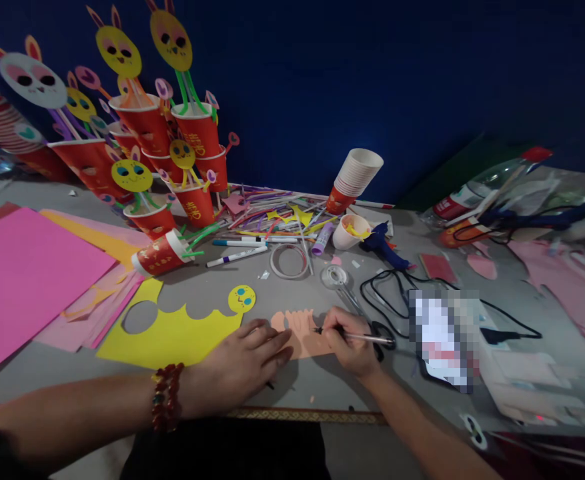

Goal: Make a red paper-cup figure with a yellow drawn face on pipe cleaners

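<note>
On a small peach-orange paper (pixel 305 345) with a scalloped, partly cut top edge and drawn outlines, my right hand (pixel 355 347) grips a pen (pixel 367 338), its tip touching the paper. My left hand (pixel 245 357) lies flat with fingers stretched out over the paper's left side; a short dark tip pokes out beneath it. Close to my left fingers are a yellow sheet (pixel 182 337) with round cut-outs and a yellow disc (pixel 242 299) with a drawn face. Scissors (pixel 383 340) lie partly behind my right hand.
Red paper cups (pixel 195 133) with straws and bunny faces stand at the back left. Pink sheets (pixel 32 280) lie on the left. Tape (pixel 289 261), markers (pixel 237 257), a blue glue gun (pixel 385 247) and loose straws fill the middle. A phone (pixel 442 340) and cables lie right.
</note>
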Demonstrator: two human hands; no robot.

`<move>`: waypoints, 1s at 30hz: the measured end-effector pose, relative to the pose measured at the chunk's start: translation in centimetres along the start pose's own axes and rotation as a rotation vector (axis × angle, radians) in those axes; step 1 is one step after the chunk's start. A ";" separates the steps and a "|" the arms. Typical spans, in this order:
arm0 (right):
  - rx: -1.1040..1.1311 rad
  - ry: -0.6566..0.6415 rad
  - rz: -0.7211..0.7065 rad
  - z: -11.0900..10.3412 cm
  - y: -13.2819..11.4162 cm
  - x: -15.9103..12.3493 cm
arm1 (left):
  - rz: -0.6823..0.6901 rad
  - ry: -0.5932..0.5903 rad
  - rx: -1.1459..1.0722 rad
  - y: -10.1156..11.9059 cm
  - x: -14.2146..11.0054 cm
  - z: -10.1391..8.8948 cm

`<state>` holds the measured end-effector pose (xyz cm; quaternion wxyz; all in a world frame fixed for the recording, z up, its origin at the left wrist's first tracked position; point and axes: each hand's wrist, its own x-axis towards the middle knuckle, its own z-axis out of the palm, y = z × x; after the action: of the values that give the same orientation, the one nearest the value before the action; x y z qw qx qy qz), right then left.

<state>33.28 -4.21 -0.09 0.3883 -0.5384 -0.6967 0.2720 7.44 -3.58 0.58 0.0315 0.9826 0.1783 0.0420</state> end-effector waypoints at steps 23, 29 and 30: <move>0.035 -0.015 0.002 0.1 0.2 0.0 | 0.002 -0.013 -0.027 0.0 0.0 0.2; 0.075 0.000 0.020 0.2 0.6 -0.4 | 0.001 0.000 -0.033 0.0 0.0 0.1; 0.093 0.005 0.030 0.2 0.8 -0.5 | 0.000 0.006 -0.034 0.0 0.0 0.1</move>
<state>33.60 -4.45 -0.98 0.4105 -0.5306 -0.6742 0.3088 7.41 -3.60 0.44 0.0475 0.9818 0.1775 0.0481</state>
